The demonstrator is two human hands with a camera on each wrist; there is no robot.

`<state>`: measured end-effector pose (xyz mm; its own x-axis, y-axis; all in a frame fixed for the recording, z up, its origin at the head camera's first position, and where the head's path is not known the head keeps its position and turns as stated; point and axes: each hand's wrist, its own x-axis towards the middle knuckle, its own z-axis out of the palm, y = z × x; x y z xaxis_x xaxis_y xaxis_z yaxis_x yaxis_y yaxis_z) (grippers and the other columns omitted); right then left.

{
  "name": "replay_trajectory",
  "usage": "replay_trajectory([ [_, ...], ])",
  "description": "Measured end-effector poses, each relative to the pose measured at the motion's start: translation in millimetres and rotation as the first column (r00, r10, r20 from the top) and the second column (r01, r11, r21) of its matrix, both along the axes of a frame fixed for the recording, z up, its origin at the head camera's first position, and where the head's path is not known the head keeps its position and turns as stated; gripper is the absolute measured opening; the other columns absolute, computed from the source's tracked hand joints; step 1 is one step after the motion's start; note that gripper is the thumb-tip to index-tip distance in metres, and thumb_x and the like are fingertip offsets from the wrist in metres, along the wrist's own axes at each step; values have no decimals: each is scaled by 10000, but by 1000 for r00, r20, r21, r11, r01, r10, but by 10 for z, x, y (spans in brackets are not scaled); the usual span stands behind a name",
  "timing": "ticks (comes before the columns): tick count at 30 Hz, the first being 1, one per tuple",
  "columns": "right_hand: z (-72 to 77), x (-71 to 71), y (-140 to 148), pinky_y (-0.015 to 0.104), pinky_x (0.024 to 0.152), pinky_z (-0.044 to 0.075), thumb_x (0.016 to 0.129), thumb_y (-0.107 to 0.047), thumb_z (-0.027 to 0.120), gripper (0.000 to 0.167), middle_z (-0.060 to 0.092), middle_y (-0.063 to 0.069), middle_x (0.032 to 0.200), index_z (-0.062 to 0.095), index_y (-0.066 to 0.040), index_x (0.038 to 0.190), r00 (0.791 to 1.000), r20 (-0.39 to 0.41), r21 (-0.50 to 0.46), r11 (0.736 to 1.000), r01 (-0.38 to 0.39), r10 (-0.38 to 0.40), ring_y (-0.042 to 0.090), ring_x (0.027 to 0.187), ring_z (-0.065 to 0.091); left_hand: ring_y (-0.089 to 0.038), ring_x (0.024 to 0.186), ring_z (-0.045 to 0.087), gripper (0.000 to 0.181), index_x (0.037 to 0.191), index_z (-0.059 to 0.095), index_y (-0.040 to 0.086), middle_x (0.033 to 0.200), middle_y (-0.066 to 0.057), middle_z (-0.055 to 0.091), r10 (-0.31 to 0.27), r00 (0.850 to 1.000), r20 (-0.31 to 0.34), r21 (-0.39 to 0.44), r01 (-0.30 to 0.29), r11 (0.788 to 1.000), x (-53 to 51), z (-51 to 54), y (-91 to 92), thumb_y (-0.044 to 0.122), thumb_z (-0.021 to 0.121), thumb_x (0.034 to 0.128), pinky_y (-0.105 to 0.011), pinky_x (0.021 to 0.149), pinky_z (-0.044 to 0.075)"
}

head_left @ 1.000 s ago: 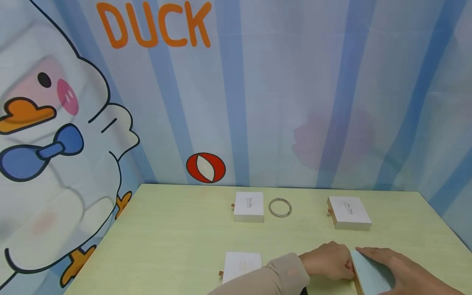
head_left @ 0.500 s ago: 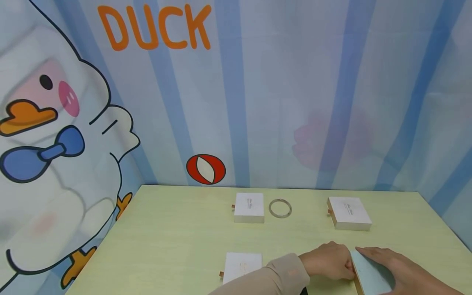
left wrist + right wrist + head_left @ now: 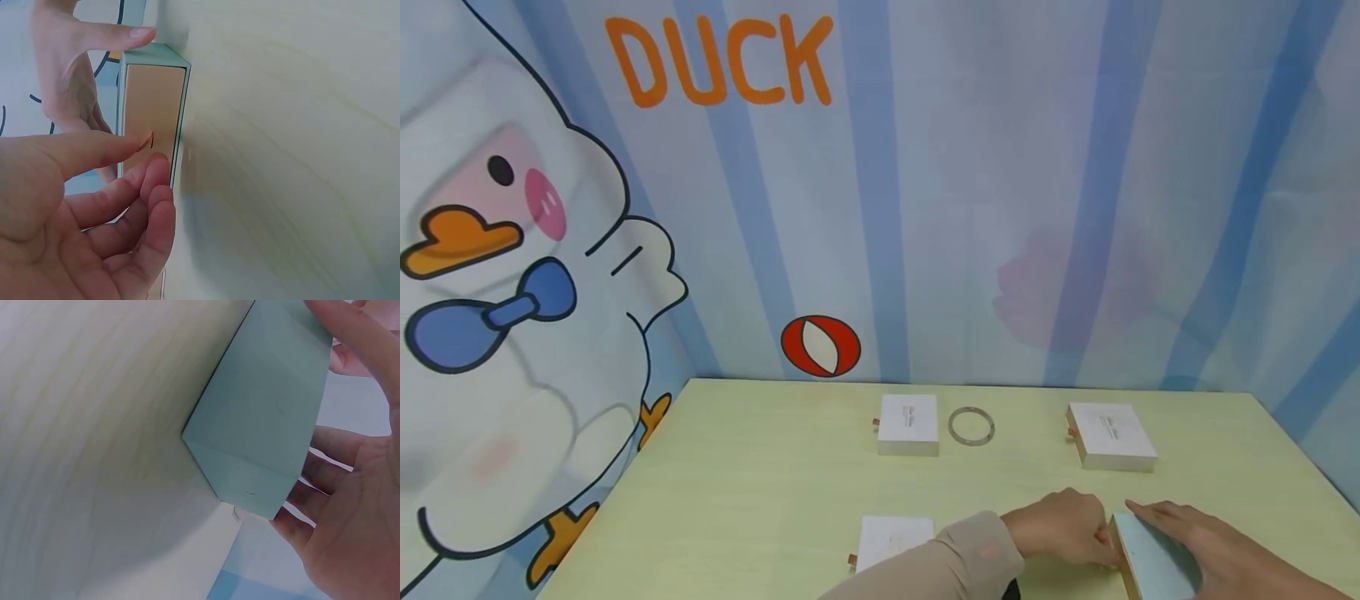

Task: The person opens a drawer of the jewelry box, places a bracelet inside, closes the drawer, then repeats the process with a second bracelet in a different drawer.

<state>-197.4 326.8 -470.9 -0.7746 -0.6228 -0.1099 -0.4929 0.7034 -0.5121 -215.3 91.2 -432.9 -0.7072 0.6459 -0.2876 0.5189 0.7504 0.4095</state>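
Note:
A pale green drawer box (image 3: 1153, 557) lies at the front right of the table. My right hand (image 3: 1221, 546) grips it, thumb on one side and fingers along the opposite side, as the right wrist view shows. My left hand (image 3: 1063, 527) is at the box's left end. In the left wrist view, a tan drawer front (image 3: 153, 94) faces that hand. Its thumb and index finger pinch at a small orange-brown pull tab (image 3: 149, 137), mostly covered by the thumb; the other fingers are curled. The drawer front sits flush within its green sleeve.
Three white boxes with small tabs stand on the table: one at back centre (image 3: 907, 421), one at back right (image 3: 1112, 435), one at front centre (image 3: 889, 537), partly behind the left sleeve. A silvery ring (image 3: 972, 427) lies beside the back-centre box. A printed curtain (image 3: 962, 167) hangs behind.
My left hand has shifted slightly left at the box's end, and its fingers have changed position a little. The right hand keeps its grip. The head view has tilted slightly.

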Motion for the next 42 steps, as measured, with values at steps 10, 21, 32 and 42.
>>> replay_trajectory([
  [10,113,18,-44,708,713,427,846,-385,798,939,353,450,1389,320,97,1494,993,98,10,998,61,-62,693,1152,395,-10,484,431,272,795,768,201,595,140,583,-6,1000,-12,6,6,1000,-69,55,-79,342,635,985,-158,511,398],
  [21,296,-6,-88,699,776,429,941,-318,698,722,428,400,1380,400,81,1466,992,47,-20,993,117,-116,654,1197,403,34,678,576,195,980,795,200,857,179,675,16,999,36,66,-18,998,-140,123,-208,324,644,982,-143,616,445],
  [32,471,-102,-127,674,821,440,945,-319,690,636,461,369,1377,492,78,1402,984,-68,-56,985,162,-165,633,1227,397,30,715,579,176,970,789,211,887,180,675,35,999,-38,87,-31,996,-234,207,-330,334,663,969,-142,636,437],
  [42,615,-277,-156,620,814,478,906,-302,740,640,539,314,1308,525,89,1365,970,-185,-59,987,147,-156,551,1182,497,3,740,582,154,989,778,209,923,149,669,136,990,-24,151,-131,980,-358,253,-436,321,676,963,-177,632,451],
])
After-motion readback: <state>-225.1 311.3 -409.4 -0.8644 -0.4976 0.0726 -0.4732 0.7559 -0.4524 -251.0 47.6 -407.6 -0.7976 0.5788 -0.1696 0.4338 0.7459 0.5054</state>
